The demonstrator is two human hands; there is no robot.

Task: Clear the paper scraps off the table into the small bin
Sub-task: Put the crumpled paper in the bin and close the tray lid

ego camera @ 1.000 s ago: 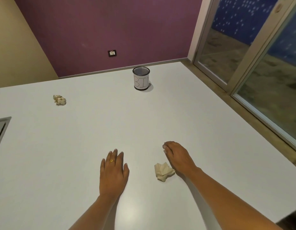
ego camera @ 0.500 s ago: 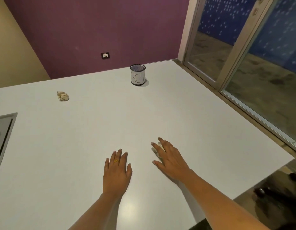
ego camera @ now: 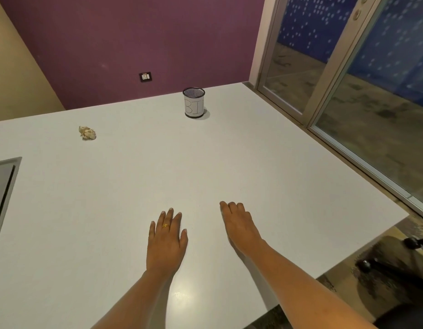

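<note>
A small mesh bin (ego camera: 194, 103) with a white label reading "BIN" stands upright at the far middle of the white table (ego camera: 253, 162). One crumpled beige paper scrap (ego camera: 87, 133) lies at the far left, well apart from both hands. My left hand (ego camera: 166, 243), wearing a gold ring, rests flat on the table with its fingers apart and holds nothing. My right hand (ego camera: 240, 227) is cupped, fingers together and curled down, over a second paper scrap. That scrap is almost wholly hidden under the palm.
A grey recessed panel (ego camera: 2, 186) is set into the table at the left edge. The table's right edge runs diagonally beside glass doors (ego camera: 348, 103). A black chair base with castors (ego camera: 395, 264) sits on the floor at lower right.
My right hand moved from beside the near paper scrap to on top of it, spread, then closed its fingers over it. The view also shifted. My left hand stayed flat.
</note>
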